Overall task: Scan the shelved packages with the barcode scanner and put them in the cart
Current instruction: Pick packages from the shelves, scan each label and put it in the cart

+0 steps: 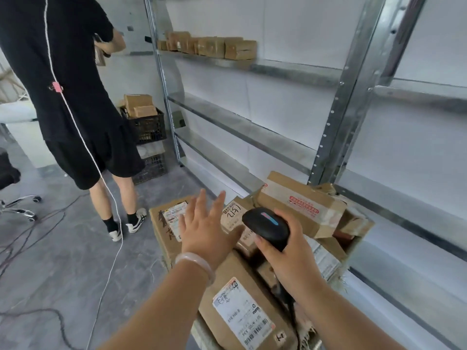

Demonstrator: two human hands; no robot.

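My right hand (290,251) grips the black barcode scanner (266,227) above the cart (353,245), which is heaped with several cardboard packages. My left hand (204,228) hovers with fingers spread over a labelled package (166,223) at the cart's far left and holds nothing. A large labelled package (240,309) lies below my forearms. Another taped box (298,203) sits on top at the right. Several small brown packages (212,45) line the top shelf of the metal rack at the back.
A person in black (68,97) stands to the left, facing away, with a white cord (106,188) trailing down to the floor. Black crates (146,125) holding packages are stacked behind them. The lower shelves (240,127) are bare. Cables cross the grey floor, and an office chair's base (20,208) shows at the left edge.
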